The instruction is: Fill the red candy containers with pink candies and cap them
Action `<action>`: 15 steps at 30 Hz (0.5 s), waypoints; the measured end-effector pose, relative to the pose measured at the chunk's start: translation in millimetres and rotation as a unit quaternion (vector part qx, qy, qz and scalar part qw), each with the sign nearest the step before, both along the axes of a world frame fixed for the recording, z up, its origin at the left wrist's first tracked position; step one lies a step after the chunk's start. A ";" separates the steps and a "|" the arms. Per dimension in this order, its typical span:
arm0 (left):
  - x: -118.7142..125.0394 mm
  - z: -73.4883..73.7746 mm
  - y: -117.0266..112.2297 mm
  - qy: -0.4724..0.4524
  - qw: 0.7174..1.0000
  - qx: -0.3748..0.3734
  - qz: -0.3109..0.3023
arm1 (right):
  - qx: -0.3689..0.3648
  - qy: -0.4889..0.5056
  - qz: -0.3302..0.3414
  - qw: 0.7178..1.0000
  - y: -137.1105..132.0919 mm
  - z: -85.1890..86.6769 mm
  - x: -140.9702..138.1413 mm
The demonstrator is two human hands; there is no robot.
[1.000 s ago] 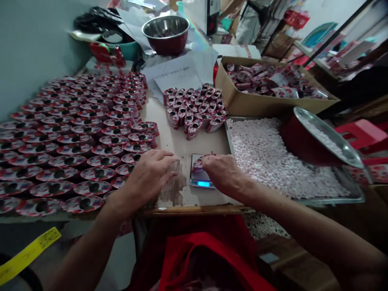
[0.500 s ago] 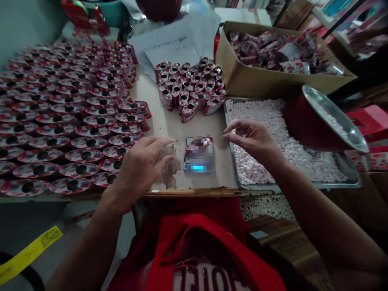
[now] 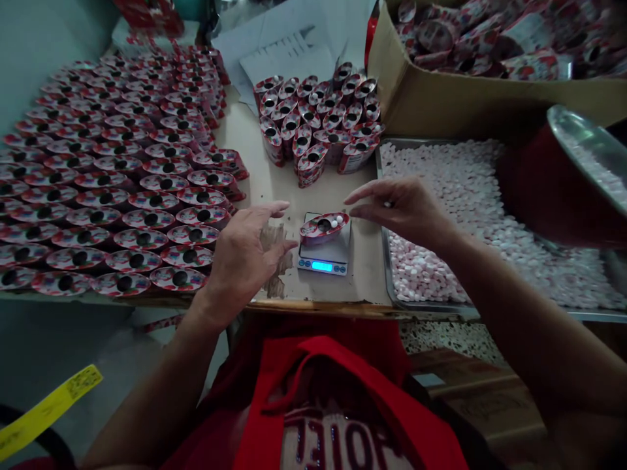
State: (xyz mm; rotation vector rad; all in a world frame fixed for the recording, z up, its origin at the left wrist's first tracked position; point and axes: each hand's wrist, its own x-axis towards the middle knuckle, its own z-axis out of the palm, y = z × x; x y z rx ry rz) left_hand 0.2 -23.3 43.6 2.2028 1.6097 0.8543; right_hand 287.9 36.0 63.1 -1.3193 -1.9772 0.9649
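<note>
A small digital scale [image 3: 337, 261] with a lit blue display sits on the table in front of me. Lying across its plate is a red-and-white printed oval packet [image 3: 313, 233] with a dark hole in its top and a couple of white tablets [image 3: 337, 222] beside the hole. Left of the scale, my left hand [image 3: 245, 258] hovers with thumb and fingers apart, holding nothing. My right hand [image 3: 401, 205] is at the packet's right end, its index finger and thumb apart. A small white spot shows among its fingers; whether it is held is unclear.
A metal tray [image 3: 386, 261] of pinkish-white tablets [image 3: 431, 274] lies right, with a tilted dark red bowl [image 3: 548, 189] in it. Behind stands a cardboard box [image 3: 416, 98] of packets. Upright packets cluster behind the scale [image 3: 311, 163] and fill the left side [image 3: 122, 261].
My view has shifted, so the tray, bowl and box appear farther right. Both hands are closer to the packet on the scale, still with fingers apart.
</note>
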 end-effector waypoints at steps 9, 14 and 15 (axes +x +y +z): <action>15.9 4.6 11.9 -0.018 0.999 0.024 -0.011 | -0.003 -0.018 0.028 0.999 8.8 -11.7 -3.5; 30.2 5.7 23.9 -0.026 0.999 0.020 -0.043 | 0.001 -0.073 0.060 0.996 7.3 -9.3 -6.3; 31.0 6.1 24.9 -0.028 0.998 0.020 -0.044 | 0.007 -0.088 0.067 0.994 7.3 -8.8 -6.9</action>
